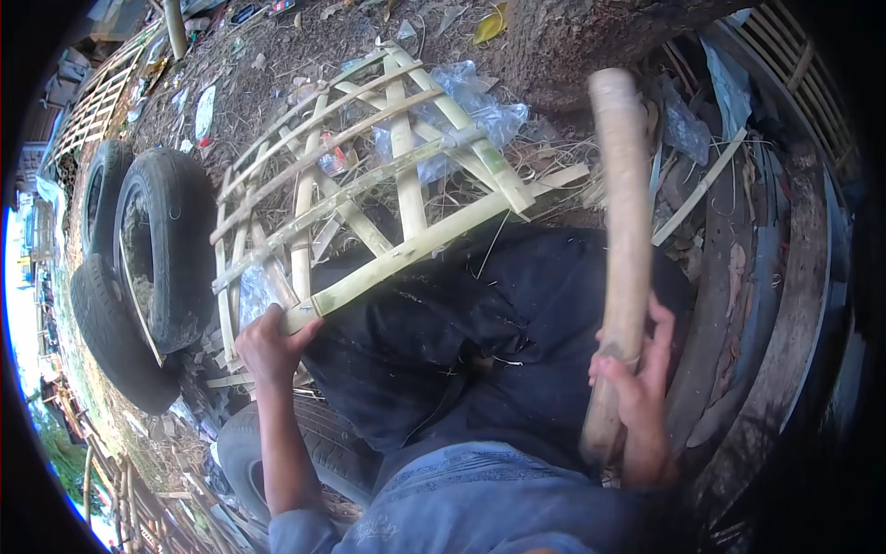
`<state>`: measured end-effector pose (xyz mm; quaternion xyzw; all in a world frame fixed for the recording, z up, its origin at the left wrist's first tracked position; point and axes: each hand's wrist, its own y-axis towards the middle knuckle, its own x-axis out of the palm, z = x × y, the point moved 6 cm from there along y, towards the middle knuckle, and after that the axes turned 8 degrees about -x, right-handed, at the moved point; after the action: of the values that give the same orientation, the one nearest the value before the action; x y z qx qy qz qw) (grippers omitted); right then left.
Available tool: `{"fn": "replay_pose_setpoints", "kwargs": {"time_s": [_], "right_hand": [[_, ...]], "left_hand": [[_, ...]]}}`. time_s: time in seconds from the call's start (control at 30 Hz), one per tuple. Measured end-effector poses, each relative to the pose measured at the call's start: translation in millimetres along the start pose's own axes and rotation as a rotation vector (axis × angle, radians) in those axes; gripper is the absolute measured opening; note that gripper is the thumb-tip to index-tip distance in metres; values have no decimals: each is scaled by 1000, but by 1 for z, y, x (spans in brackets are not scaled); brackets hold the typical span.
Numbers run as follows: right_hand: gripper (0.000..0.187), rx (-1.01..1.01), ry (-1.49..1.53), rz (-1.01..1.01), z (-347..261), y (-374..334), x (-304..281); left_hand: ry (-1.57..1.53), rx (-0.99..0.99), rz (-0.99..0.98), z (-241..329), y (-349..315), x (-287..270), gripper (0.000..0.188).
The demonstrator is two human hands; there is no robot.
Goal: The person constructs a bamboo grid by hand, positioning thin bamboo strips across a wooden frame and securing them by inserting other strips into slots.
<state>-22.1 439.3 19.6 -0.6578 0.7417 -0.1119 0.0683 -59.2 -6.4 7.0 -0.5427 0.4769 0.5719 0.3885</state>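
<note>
A lattice panel of split bamboo strips [403, 175] leans across my lap and the ground in front of me. My left hand [275, 346] is closed on the near left corner of the panel, its thumb on the wide bottom strip. On the right, my right hand [637, 360] is wrapped round a thick, pale bamboo pole [625, 203], held upright beside my knee. The pole's upper end is slightly blurred and stands apart from the panel, to its right. Where the strips cross, they appear woven over and under each other.
Several old tyres [175, 240] lie at the left. Clear plastic sheeting [461, 120] lies behind the panel. A tree trunk [563, 55] rises at the far side. Long wooden planks [784, 305] run along the right. Another lattice panel [101, 97] stands at the far left.
</note>
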Motion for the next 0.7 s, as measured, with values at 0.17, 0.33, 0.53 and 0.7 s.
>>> {"fn": "replay_pose_setpoints", "kwargs": {"time_s": [0.17,0.33,0.53,0.7], "right_hand": [[72,149,-198,-331,44,-20,13],[76,8,-2,6,-6,6,-11],[77,202,-152,-254,35,-4,-9],[79,-46,-64,61,-9,1,-26]], "left_hand": [[70,-1,-3,-13,1,-12,63],[-11,72,101,9,1,-7,65],[-26,34,48,-12,0,2,72],[-4,34,77,-2,4,-2,67]]}}
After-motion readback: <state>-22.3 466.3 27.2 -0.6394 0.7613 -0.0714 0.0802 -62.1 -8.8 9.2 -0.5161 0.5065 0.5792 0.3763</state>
